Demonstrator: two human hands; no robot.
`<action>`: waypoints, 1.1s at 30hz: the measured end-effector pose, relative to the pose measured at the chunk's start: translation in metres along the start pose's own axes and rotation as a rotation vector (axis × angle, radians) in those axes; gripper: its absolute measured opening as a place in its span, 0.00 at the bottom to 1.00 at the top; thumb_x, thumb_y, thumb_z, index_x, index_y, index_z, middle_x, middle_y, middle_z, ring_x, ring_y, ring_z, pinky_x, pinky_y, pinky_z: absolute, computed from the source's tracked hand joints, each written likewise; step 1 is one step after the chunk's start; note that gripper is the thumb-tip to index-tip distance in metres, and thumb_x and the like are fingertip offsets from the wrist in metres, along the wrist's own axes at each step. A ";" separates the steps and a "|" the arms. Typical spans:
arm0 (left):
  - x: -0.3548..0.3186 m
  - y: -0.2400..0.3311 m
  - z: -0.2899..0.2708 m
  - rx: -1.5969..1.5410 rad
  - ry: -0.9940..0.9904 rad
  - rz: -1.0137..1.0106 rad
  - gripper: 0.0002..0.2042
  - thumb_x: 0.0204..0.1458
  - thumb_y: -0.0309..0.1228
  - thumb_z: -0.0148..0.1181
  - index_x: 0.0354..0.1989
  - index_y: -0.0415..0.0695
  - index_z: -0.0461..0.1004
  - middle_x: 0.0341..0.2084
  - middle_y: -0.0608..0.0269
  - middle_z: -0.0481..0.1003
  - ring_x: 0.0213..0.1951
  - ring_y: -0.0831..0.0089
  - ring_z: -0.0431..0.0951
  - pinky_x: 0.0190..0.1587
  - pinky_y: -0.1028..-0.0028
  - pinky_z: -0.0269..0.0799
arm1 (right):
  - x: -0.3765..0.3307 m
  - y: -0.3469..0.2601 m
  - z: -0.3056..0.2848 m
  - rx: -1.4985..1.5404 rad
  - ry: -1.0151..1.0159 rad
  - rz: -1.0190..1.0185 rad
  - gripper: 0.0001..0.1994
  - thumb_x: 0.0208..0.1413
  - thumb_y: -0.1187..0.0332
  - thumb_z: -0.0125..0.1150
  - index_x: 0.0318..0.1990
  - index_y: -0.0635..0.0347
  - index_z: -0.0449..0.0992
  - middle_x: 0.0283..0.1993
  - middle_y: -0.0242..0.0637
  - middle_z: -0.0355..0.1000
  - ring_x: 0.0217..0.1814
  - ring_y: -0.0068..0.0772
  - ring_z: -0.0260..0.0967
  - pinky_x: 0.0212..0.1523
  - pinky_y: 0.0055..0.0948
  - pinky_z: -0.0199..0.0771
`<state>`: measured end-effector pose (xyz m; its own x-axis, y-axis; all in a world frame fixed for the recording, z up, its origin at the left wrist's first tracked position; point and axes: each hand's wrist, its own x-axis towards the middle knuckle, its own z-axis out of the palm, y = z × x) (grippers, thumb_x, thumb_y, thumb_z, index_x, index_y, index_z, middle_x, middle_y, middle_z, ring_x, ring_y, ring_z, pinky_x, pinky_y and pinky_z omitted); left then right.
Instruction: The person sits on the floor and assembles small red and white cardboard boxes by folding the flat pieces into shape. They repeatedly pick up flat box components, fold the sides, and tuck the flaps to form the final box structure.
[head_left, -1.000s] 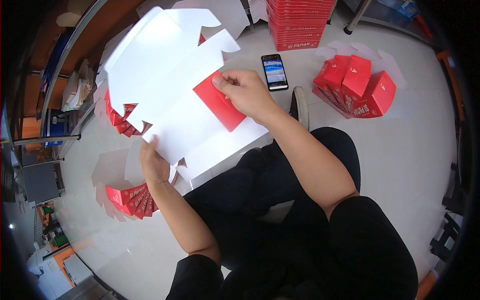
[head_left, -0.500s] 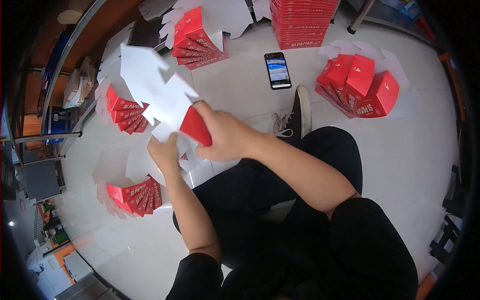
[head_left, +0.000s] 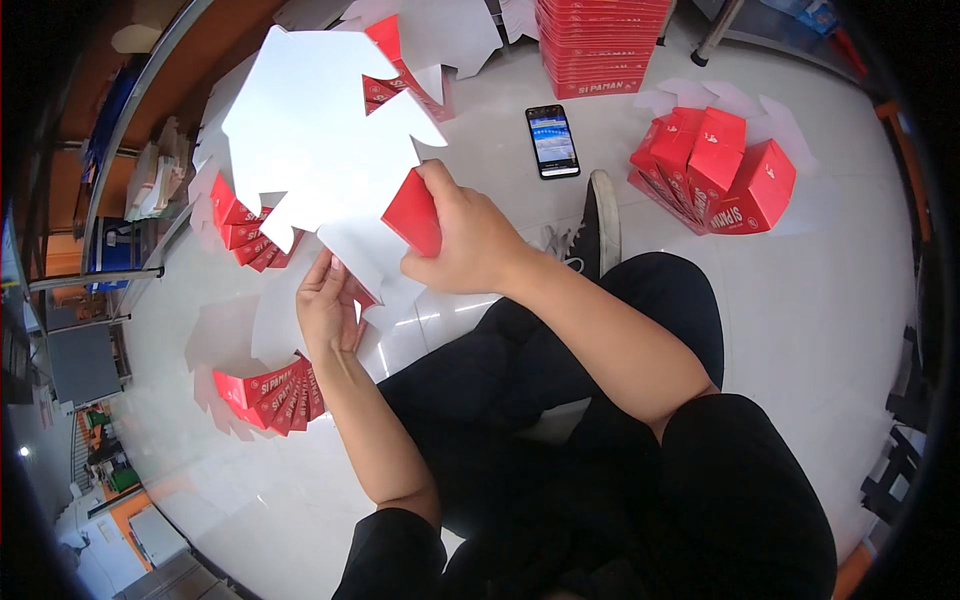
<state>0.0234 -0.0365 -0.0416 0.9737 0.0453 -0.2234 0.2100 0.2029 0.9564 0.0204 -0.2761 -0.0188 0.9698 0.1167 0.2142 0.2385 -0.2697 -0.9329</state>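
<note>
A partly folded cardboard box (head_left: pixel 305 125), white inside and red outside, is held up in front of me with its broad white panel and notched flaps spread. My right hand (head_left: pixel 470 235) is closed on the right side of it, the thumb and fingers around a red panel (head_left: pixel 415 215). At the lower edge of the box my left hand (head_left: pixel 328 308) has its fingers curled against a white flap; part of the red outside shows beside them. Just behind the box, a fanned set of red boxes (head_left: pixel 240 225) is partly covered by its flaps.
Another fan of red boxes (head_left: pixel 270 395) lies at the left, and folded red boxes (head_left: pixel 710 165) sit at the right. A tall red stack (head_left: pixel 600 50) stands at the back. A phone (head_left: pixel 553 142) lies on the tiled floor (head_left: pixel 800 330) near my shoe (head_left: pixel 600 225). Metal shelving (head_left: pixel 100 270) lines the left.
The box has tilted so that more of its white inside faces me. My right hand has shifted slightly up and right, and my left hand has turned at the lower edge.
</note>
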 end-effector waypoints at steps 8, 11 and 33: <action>0.013 -0.008 -0.029 0.038 -0.038 -0.051 0.17 0.54 0.25 0.68 0.49 0.31 0.75 0.44 0.52 0.80 0.45 0.66 0.80 0.50 0.64 0.77 | 0.002 0.005 -0.009 0.103 -0.104 -0.023 0.30 0.40 0.69 0.67 0.53 0.64 0.62 0.38 0.49 0.73 0.38 0.49 0.74 0.42 0.39 0.73; 0.018 -0.013 -0.022 0.083 0.072 -0.033 0.15 0.49 0.22 0.72 0.44 0.31 0.77 0.35 0.51 0.82 0.34 0.69 0.83 0.41 0.69 0.81 | 0.003 0.007 -0.007 0.129 -0.120 -0.026 0.30 0.40 0.68 0.68 0.52 0.64 0.63 0.37 0.49 0.74 0.39 0.48 0.75 0.42 0.40 0.74; 0.010 -0.007 0.002 0.248 -0.079 -0.032 0.04 0.52 0.17 0.66 0.35 0.34 0.77 0.30 0.59 0.81 0.32 0.74 0.80 0.40 0.76 0.78 | 0.018 0.026 -0.024 0.388 0.026 0.087 0.31 0.42 0.69 0.65 0.57 0.69 0.66 0.33 0.41 0.73 0.16 0.27 0.68 0.15 0.29 0.69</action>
<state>0.0313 -0.0398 -0.0503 0.9680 -0.0357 -0.2484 0.2468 -0.0438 0.9681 0.0449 -0.3043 -0.0320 0.9877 0.0839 0.1318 0.1228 0.1046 -0.9869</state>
